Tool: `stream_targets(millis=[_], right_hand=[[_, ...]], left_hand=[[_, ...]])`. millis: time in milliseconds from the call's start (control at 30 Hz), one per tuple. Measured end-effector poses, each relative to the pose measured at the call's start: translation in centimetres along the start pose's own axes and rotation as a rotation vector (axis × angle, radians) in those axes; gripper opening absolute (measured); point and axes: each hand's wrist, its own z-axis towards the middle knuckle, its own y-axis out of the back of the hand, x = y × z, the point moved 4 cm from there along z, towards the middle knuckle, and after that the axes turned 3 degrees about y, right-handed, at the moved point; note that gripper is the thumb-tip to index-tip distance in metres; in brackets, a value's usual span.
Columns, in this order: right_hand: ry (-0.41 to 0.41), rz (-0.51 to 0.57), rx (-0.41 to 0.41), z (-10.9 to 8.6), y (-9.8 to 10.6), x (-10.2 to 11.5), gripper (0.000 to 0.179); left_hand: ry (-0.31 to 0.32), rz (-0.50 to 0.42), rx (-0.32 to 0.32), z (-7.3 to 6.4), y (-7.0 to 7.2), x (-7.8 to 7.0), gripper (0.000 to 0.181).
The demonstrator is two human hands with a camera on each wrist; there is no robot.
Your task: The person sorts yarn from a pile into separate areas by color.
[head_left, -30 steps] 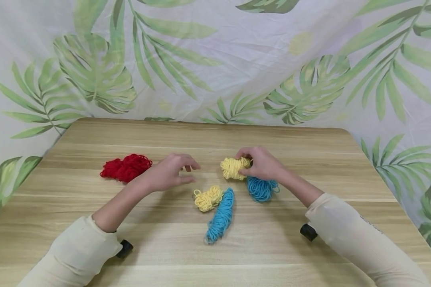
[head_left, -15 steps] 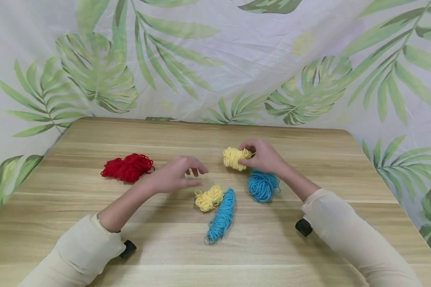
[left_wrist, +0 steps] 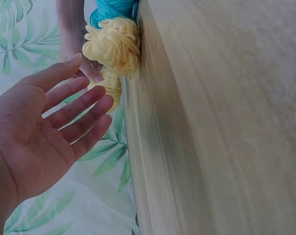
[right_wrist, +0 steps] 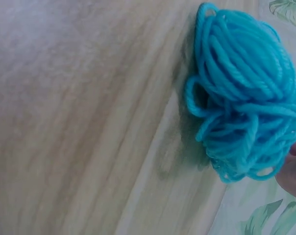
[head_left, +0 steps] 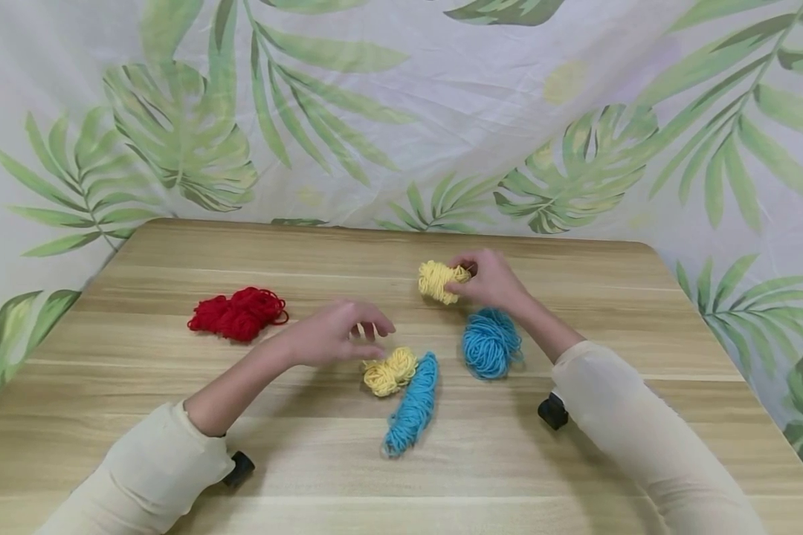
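Note:
My right hand (head_left: 491, 281) pinches a yellow yarn bundle (head_left: 438, 282) between thumb and fingers, toward the back of the table. Just in front of that hand lies a round blue yarn bundle (head_left: 490, 343), which fills much of the right wrist view and partly hides the hand there. My left hand (head_left: 340, 333) holds nothing; its fingers are spread and lightly bent in the left wrist view. Its fingertips are close over a second yellow yarn bundle (head_left: 391, 371). Against that one leans a long blue yarn bundle (head_left: 411, 407).
A red yarn bundle (head_left: 237, 313) lies at the left, behind my left forearm. All of it is on a wood-grain table (head_left: 308, 475), whose far edge meets a leaf-print cloth (head_left: 401, 111). Each sleeve has a black device (head_left: 239, 468) at the cuff.
My right hand has carried the yellow yarn bundle away from me, off the round blue one, which now shows fully. My left hand has shifted right and slightly nearer, toward the other yellow bundle.

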Motion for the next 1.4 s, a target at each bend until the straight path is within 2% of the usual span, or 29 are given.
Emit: stream_targets(millis=[167, 467, 833, 1167, 1400], right_hand=[[-0.045, 0.016, -0.017, 0.5, 0.1, -0.5, 0.036], [-0.059, -0.019, -0.05, 1.5, 0.4, -1.2, 0.035], [-0.063, -0.019, -0.072, 2.4, 0.3, -1.6, 0.035], [-0.097, 0.015, -0.12, 3.4, 0.0, -2.0, 0.035], [-0.105, 0.005, -0.117, 4.0, 0.0, -1.8, 0.035]], left_hand=[[0.0, -0.02, 0.032, 0.0, -0.2, 0.0, 0.035], [-0.005, -0.011, 0.062, 0.1, -0.4, -0.3, 0.041], [0.027, -0.04, 0.152, 0.1, -0.6, -0.4, 0.054], [0.027, -0.037, 0.172, 0.0, -0.7, -0.5, 0.051], [0.027, -0.035, 0.193, 0.2, -0.8, -0.4, 0.052]])
